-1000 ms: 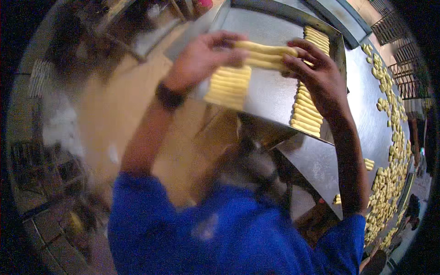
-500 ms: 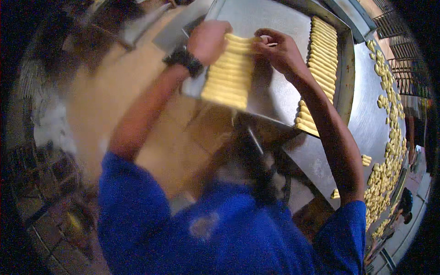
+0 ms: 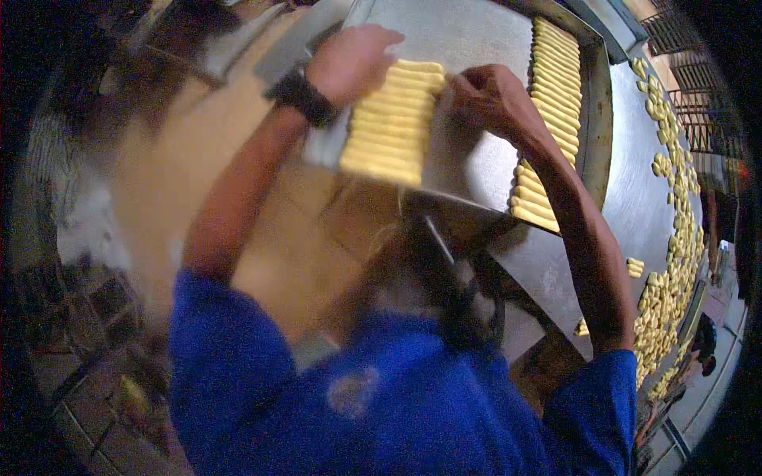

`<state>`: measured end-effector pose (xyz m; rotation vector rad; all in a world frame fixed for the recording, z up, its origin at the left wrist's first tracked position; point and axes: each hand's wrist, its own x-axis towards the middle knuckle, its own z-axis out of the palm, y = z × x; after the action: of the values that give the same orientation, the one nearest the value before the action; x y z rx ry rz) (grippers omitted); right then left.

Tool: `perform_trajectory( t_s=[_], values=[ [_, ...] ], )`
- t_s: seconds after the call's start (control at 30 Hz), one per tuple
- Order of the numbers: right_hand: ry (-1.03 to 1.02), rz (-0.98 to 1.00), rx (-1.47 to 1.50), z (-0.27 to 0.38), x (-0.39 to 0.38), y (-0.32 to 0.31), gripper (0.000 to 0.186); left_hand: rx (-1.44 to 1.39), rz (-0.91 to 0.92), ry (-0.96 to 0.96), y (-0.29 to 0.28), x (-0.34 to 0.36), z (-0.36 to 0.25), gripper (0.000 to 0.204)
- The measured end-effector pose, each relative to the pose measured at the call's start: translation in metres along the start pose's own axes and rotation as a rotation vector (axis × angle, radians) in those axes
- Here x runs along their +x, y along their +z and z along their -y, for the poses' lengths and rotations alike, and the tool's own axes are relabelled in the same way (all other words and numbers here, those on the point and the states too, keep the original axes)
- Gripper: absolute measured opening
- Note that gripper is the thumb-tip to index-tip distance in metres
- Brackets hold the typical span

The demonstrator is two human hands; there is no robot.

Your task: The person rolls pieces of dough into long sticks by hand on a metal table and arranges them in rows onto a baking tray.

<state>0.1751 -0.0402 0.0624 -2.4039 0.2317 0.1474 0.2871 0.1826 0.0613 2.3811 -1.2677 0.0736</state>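
A row of pale yellow dough sticks lies side by side on a metal tray. At the row's upper left is my left hand, blurred, its fingers stretched out and nothing in them; a dark band circles the wrist. My right hand hovers over the tray just past the row's right end. Its fingers are curled together, and shadow hides whatever may be between them. Beyond my right forearm, a second long row of dough sticks runs along the tray's right side, partly covered by that arm.
The tray's raised rim stands at the right. Past it, a metal table carries many loose small dough pieces along its far side. A brown floor shows at the left, and dark racks stand at the upper right.
Both hands have come off the topmost dough stick, which now lies at the head of the near row. My left hand has moved left and up; my right hand slightly right and down.
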Motion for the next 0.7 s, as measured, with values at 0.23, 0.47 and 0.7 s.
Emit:
perform_trajectory(
  t_s=[0.23, 0.47, 0.7],
  values=[
    [-0.037, -0.005, -0.12, 0.006, -0.008, 0.026, 0.046, -0.25, 0.374, -0.098, 0.014, 0.035, -0.01, 0.032],
    [-0.041, 0.039, -0.051, 0.006, -0.02, 0.011, 0.03, -0.149, 0.237, 0.175, 0.009, 0.028, 0.006, 0.037],
    [-0.685, -0.063, -0.726, -0.015, -0.031, 0.024, 0.053, 0.648, 0.408, 0.17, -0.023, -0.034, -0.013, 0.068]
  ],
)
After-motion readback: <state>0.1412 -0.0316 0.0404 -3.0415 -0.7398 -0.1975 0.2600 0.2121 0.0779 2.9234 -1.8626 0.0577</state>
